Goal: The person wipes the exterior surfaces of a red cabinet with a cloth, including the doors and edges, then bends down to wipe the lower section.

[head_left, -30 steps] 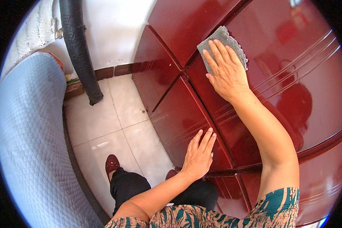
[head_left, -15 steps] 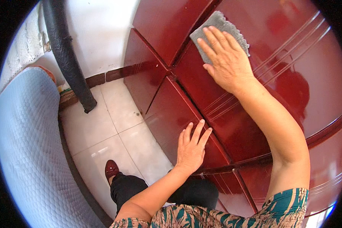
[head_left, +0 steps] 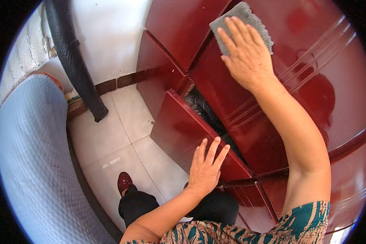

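Right hand (head_left: 248,55) is lying flat, fingers spread, pressing a grey cloth (head_left: 240,22) against the glossy red cabinet top (head_left: 313,81). The cloth is showing beyond the fingertips. Left hand (head_left: 205,168) is resting open, grasping nothing, palm down on the red drawer front (head_left: 179,130), which is standing ajar below the right hand.

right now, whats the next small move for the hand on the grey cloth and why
Probably sweep the right hand and its grey woven cloth down the glossy dark red wooden cabinet top. The cloth sits at the far edge, while the left hand braces flat on the drawer front.
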The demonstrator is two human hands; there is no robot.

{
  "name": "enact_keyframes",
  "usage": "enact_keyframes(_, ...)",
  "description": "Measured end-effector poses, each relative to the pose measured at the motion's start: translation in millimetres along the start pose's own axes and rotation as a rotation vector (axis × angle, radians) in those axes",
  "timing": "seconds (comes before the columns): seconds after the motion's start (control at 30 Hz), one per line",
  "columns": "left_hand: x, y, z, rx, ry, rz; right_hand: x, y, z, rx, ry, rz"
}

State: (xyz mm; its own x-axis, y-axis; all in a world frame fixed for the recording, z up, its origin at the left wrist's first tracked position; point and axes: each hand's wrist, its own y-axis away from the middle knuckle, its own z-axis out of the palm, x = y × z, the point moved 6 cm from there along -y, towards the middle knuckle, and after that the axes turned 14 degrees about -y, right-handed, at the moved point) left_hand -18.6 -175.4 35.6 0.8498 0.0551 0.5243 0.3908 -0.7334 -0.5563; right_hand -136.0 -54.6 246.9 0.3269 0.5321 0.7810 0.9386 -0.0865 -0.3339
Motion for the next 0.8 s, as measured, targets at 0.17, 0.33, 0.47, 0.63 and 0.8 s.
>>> enact_keyframes(0.17,-3,2,3,-0.017,0.02,-0.022,-19,1,11,0.008,-0.046,-0.087)
enact_keyframes(0.33,-2,2,6,-0.007,-0.003,-0.018,-48,15,28,-0.103,-0.055,-0.172)
enact_keyframes(0.47,-2,0,6,-0.002,0.015,-0.017,-61,36,34,-0.214,-0.049,-0.243)
enact_keyframes(0.63,-3,-5,7,0.016,0.059,-0.019,-67,84,26,-0.31,-0.178,-0.329)
enact_keyframes(0.8,-4,-13,11,0.034,0.11,-0.02,-45,112,-10,-0.303,-0.275,-0.175)
